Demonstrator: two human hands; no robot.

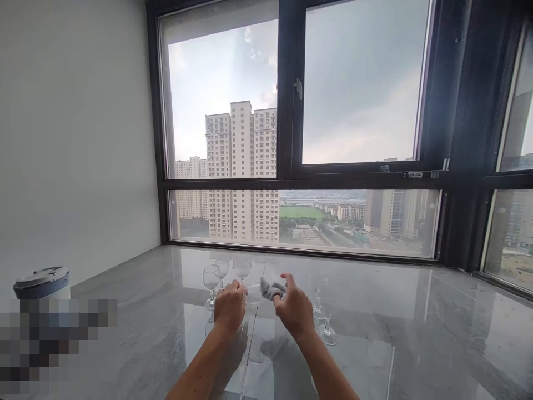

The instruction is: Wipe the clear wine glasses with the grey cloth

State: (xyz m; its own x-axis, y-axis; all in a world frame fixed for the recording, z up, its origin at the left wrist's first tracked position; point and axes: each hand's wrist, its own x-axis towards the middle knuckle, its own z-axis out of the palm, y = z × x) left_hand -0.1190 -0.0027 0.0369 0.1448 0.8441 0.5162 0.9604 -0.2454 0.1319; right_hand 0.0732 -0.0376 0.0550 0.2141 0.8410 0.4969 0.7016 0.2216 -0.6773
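My left hand is closed around a clear wine glass held between both hands; the glass is hard to make out. My right hand grips a small grey cloth right beside that glass. Three more stemmed glasses stand on the glossy grey marble counter just beyond my left hand: one nearest, one behind it, one to the right. Two further glasses stand right of my right hand.
A large dark-framed window runs along the counter's far edge, with high-rise buildings outside. A white wall is on the left. A grey-lidded round container sits at the left, above a blurred patch.
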